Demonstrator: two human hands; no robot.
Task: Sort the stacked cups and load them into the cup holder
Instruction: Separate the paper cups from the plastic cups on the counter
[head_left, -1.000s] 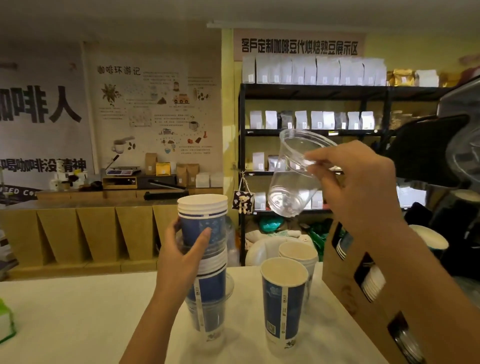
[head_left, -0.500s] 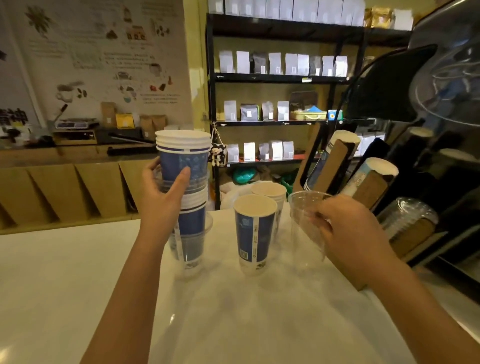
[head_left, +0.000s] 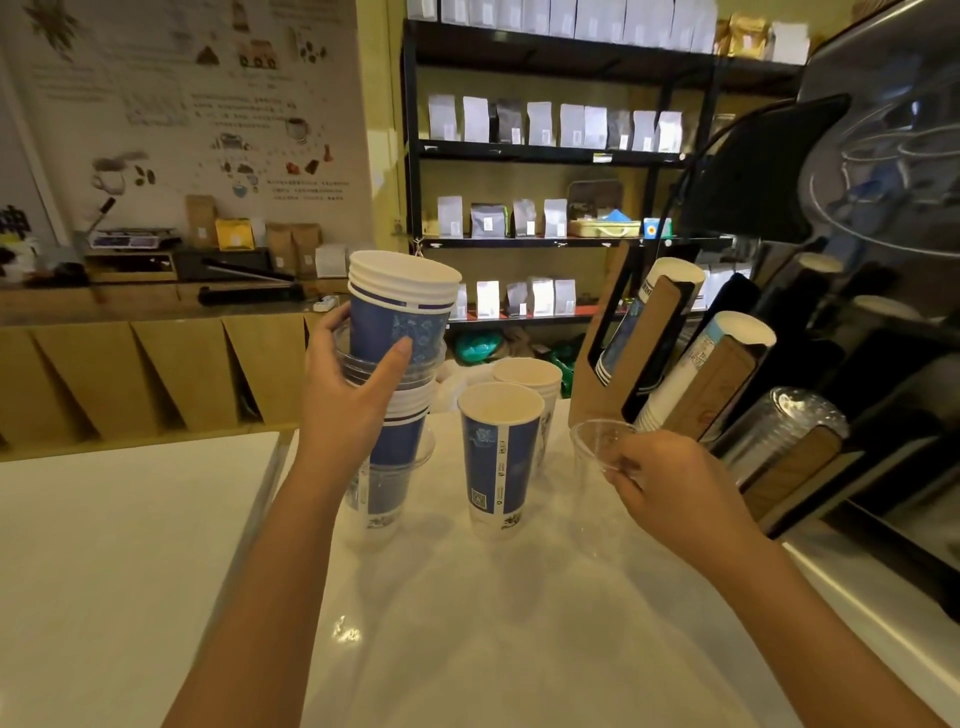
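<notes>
Landmark: cup holder (head_left: 618, 374), cardboard, leaning back at far right of counter (head_left: 130, 545), slots tilted up and away.

Right hand (head_left: 670, 488) just in front of holder base, fingers curled, pinching rim of clear plastic cup (head_left: 597, 462). Cup upright, mouth up, apparently resting on counter or just above it; cannot tell which.

Left hand (head_left: 353, 395) well left of holder, wrapped around mixed stack (head_left: 397, 395) of blue paper and clear cups. Stack vertical, top section tilted slightly toward holder. Base on counter.

Two blue paper cups (head_left: 498, 462) standing upright between stack and holder, ungripped.

Clear-cup slot (head_left: 784, 431) on holder's near right end, already part-filled, axis slanting up-left. Paper-cup slots beyond it also loaded.

Key relation: clear cup's long axis vertical, slot axis tilted; slot lies right of and slightly above right hand. Right hand clearly nearer. Likely needs cup tipped to match slot axis before nesting in.
</notes>
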